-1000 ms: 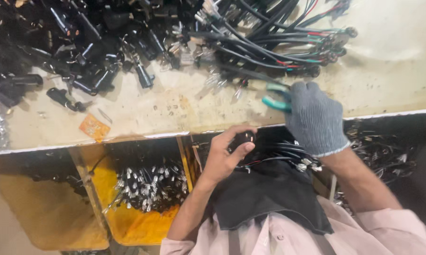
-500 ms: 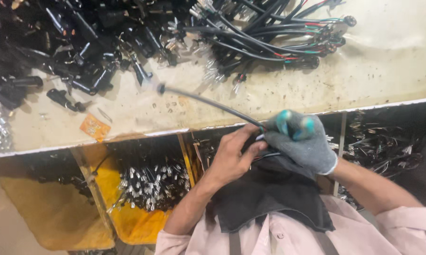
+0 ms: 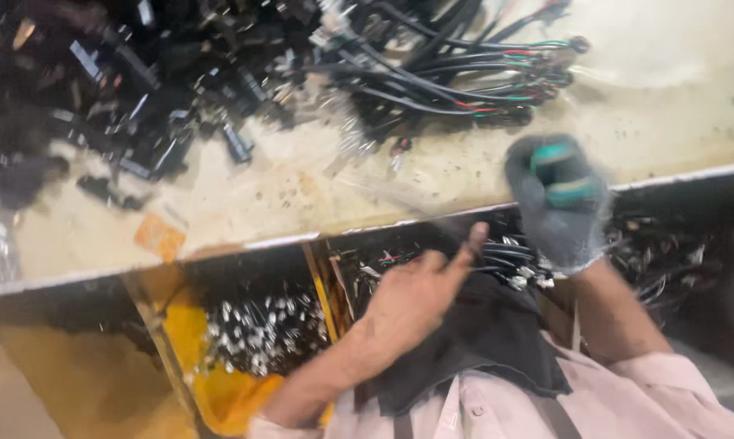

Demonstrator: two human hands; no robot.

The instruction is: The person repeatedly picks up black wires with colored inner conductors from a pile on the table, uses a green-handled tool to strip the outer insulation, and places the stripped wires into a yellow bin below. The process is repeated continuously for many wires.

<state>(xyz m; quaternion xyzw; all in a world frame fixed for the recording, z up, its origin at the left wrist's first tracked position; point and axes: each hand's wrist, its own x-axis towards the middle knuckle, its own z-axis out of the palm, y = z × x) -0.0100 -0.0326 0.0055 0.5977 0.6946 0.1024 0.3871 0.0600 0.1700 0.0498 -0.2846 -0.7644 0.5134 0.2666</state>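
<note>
While looking straight down past a pink shirt point(image 3: 627, 398) at the bottom right of the frame, meets a black cloth point(image 3: 481, 341) spread over the lap, lower centre. Just above that cloth, finds the left hand point(image 3: 411, 297): bare, released, fingers loose, forefinger stretched up toward the bench edge. Grips nothing that shows. Hovers over an open bin of wires point(image 3: 497, 256) tucked under the bench, centre frame.

Over to the right of centre, catches the right hand point(image 3: 558, 203), in a grey knit glove, badly smeared by motion. Clenches around a teal-handled tool point(image 3: 555, 167); shows only the teal grips poking out of the fist, right at the bench's front edge. Cannot tell what kind of head sits on that tool. Keeps well apart from the left hand, higher in the frame.

Down at lower left, picks out a yellow bin point(image 3: 220, 382) holding small shiny metal parts point(image 3: 261, 333), beside the wire bin, with a divider between.

Further up, crosses the pale, scuffed workbench point(image 3: 302, 195) running the width of the frame. Spots a small orange tag point(image 3: 159, 236) lying flat near the front edge, left of centre.

Farthest off, along the top: takes in a heap of black connectors point(image 3: 139, 81) at upper left, and a looped bundle of black cables point(image 3: 464, 73) with red and green cores at upper centre.
</note>
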